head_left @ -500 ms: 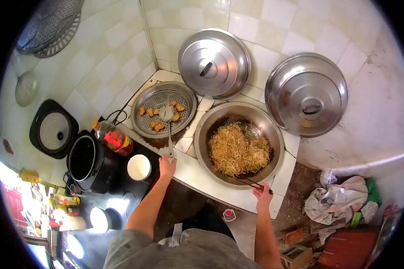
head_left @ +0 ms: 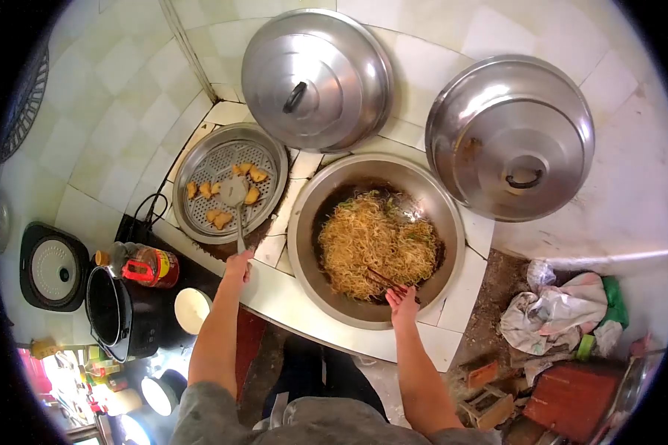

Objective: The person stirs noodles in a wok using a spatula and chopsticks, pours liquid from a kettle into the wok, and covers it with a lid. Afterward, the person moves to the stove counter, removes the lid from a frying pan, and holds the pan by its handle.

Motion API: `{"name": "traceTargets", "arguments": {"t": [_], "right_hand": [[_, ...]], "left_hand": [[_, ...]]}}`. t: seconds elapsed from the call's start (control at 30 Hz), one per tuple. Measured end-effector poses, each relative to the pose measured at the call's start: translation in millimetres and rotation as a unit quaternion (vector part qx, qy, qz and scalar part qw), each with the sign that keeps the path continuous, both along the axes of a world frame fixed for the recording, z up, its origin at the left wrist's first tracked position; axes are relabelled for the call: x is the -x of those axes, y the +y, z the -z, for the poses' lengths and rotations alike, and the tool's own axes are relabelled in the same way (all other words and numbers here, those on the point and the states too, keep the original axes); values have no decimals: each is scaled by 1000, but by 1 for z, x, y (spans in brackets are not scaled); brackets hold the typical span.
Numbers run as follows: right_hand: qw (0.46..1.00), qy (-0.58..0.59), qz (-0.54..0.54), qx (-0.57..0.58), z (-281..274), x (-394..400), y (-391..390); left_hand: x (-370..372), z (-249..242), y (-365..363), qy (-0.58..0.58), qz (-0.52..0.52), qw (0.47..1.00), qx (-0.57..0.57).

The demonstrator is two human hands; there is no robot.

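My left hand is closed around the handle end of a metal spatula. The broad head of the spatula lies over a round perforated steamer tray, among several golden-brown fried pieces. My right hand grips a pair of dark chopsticks over the near rim of a wide metal wok. The chopstick tips reach into a large heap of browned noodles with bits of green in it.
Two big metal lids lean against the tiled wall behind the wok. To the left stand an open rice cooker, a red-labelled bottle and a white bowl. Plastic bags and wood pieces lie on the floor at right.
My right hand has moved up and left over the wok's rim, bringing the chopsticks into the noodles. My left hand stays on the spatula handle. The whole view has shifted closer to the stove.
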State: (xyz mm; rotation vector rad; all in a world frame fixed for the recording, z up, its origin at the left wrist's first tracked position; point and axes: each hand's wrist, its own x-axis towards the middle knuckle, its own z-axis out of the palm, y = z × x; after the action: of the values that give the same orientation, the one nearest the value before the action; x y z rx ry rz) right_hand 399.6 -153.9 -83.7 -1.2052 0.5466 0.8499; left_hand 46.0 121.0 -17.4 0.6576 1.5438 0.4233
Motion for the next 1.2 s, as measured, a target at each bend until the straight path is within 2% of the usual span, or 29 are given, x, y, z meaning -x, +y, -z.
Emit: {"name": "traceTargets", "arguments": {"t": [0.03, 0.13, 0.23, 0.3, 0.33, 0.37, 0.43, 0.53, 0.57, 0.67, 0.7, 0.8, 0.93, 0.97, 1.07, 1.1, 1.2], "right_hand": [[1000, 22, 18, -2, 10, 3, 12], [996, 75, 54, -17, 24, 10, 38], [994, 80, 67, 17, 17, 10, 51], [989, 101, 37, -104, 59, 3, 33], [980, 111, 21, -164, 62, 3, 28], [984, 105, 29, -138, 66, 4, 30], [991, 93, 44, -90, 39, 10, 47], [982, 64, 39, -171, 22, 12, 61], [991, 27, 33, -123, 19, 13, 69], [996, -80, -25, -24, -18, 22, 79], [995, -92, -21, -31, -10, 26, 79], [999, -12, -30, -19, 14, 37, 89], [991, 72, 18, -112, 37, 34, 98], [991, 56, 27, -115, 35, 31, 95], [992, 29, 42, -119, 1, 14, 82], [987, -4, 34, -160, -9, 9, 75], [972, -61, 31, -223, -52, -4, 69]], "left_hand": [[-17, -22, -6, 35, -38, 998, -32], [-18, -43, -24, -20, -65, 996, -57], [-21, -80, -71, -13, -42, 994, -101], [-18, -96, -98, -17, -38, 995, -95], [-17, -100, -110, -18, -36, 995, -92], [-16, -104, -121, -14, -17, 995, -94], [-13, -109, -142, -5, 21, 995, -100], [-10, -110, -165, -20, 84, 989, -118], [-8, -110, -170, -43, 96, 988, -117], [-9, -124, -179, -18, 144, 987, -66], [-8, -122, -184, 5, 162, 984, -71], [-1, -110, -199, 58, 210, 970, -109], [3, -136, -207, 106, 249, 955, -124], [5, -139, -204, 120, 254, 950, -136], [22, -142, -199, 114, 272, 947, -128], [29, -139, -198, 132, 293, 924, -208], [24, -165, -176, 140, 334, 917, -165]]}}
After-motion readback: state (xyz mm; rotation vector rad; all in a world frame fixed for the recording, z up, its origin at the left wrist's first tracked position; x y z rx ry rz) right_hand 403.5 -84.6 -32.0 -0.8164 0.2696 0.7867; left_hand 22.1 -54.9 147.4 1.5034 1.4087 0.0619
